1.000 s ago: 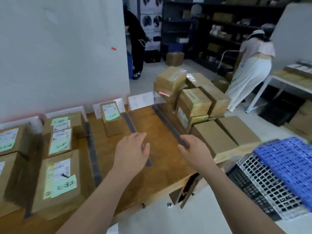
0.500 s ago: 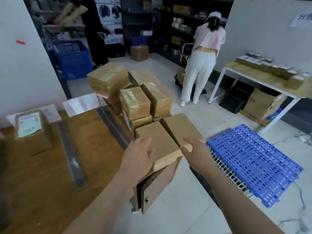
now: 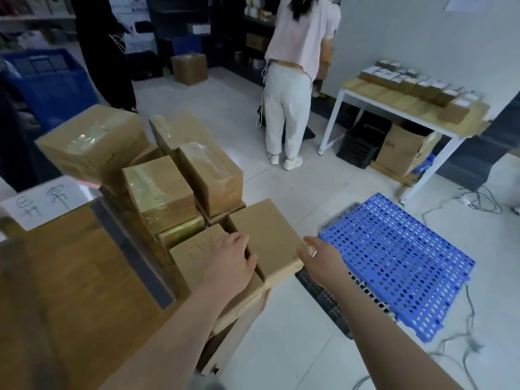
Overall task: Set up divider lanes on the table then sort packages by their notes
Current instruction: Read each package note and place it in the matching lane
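While both hands close in on the flat brown package (image 3: 270, 237) at the counter's (image 3: 70, 277) outer corner, nothing is lifted yet. The left hand (image 3: 228, 260) lies palm down over the neighbouring flat package (image 3: 194, 254), its fingers (image 3: 239, 240) bent toward the seam between the two; whether they have caught the edge I cannot tell. The right hand (image 3: 320, 257) is just beside the package's right edge, fingers loosely spread and holding nothing. The package overhangs the corner above a blue pallet (image 3: 394, 263), so I would pinch both side edges squarely before raising it, rather than dragging it outward. No note shows on its top face; it probably needs turning over to be read. It then belongs on the counter beyond the dark divider strip (image 3: 132, 257), clear of the taped boxes (image 3: 160, 190) stacked behind.
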{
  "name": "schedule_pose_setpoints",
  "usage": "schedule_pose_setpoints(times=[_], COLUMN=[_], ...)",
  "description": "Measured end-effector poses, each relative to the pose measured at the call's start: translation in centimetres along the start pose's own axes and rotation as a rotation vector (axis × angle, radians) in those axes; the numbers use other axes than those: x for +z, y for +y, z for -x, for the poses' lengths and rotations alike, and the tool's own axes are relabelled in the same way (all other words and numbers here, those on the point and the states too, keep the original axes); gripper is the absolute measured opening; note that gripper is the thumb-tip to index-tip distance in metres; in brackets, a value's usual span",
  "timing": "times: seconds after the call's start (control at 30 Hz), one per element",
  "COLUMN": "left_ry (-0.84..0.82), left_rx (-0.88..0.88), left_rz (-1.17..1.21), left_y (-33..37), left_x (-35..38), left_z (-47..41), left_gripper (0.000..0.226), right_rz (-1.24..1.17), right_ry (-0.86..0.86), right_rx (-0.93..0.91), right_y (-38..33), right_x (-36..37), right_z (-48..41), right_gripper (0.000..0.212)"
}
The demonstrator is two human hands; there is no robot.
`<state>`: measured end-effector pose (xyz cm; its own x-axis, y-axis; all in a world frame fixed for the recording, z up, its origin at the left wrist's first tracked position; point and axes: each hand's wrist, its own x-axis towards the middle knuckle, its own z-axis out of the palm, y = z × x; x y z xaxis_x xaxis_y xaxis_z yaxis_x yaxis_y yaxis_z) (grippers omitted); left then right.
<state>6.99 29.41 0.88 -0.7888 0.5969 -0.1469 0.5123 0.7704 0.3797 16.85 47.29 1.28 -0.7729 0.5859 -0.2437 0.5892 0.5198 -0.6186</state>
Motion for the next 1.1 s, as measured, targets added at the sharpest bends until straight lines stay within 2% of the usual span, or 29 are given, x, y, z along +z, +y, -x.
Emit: schedule_pose_setpoints(times=[0.13, 0.3, 0.37, 0.47, 0.6, 0.73, 0.83, 0.97, 1.1], left_ry=[-0.062, -0.110, -0.090, -0.070, -0.067, -0.042, -0.060, 0.003, 0.027], left_rx=[-0.017, -0.110, -0.149, -0.202, -0.310, -0.391, -0.425, -0.486, -0.528], left_rz=[-0.087, -0.137, -0.107, -0.068, 0.074, 0.181, 0.325, 0.700, 0.676], left_y=[0.6, 1.1, 1.5, 2.2, 3.7, 5.5, 7.9, 11.0, 10.9], left_x=[1.9, 4.0, 4.4, 4.8, 5.1, 5.2, 5.1, 5.1, 5.2], left_z=[-2.7, -4.3, -4.4, -4.2, -4.3, -4.3, -4.4, -4.5, -4.6], left_gripper=[0.058, 0.064, 0.065, 0.066, 0.067, 0.068, 0.064, 0.063, 0.064], right_rz=[-0.053, -0.253, -0.363, -0.487, -0.554, -0.648, -0.658, -0.479, -0.482], right_ry=[-0.064, -0.258, -0.373, -0.547, -0.671, -0.629, -0.586, -0.503, -0.555], right_rx=[0.066, 0.138, 0.215, 0.302, 0.311, 0.247, 0.163, 0.014, 0.065], right_y=[2.0, 4.2, 5.2, 6.0, 6.8, 6.9, 6.8, 6.0, 6.4], right_x=[0.6, 1.3, 1.8, 2.2, 2.0, 0.6, -1.4, -3.0, -3.2], right_z=[-3.2, -7.2, -8.8, -10.3, -11.5, -12.4, -13.5, -14.1, -14.4], right_gripper=[0.055, 0.058, 0.053, 0.027, 0.028, 0.038, 0.054, 0.053, 0.047])
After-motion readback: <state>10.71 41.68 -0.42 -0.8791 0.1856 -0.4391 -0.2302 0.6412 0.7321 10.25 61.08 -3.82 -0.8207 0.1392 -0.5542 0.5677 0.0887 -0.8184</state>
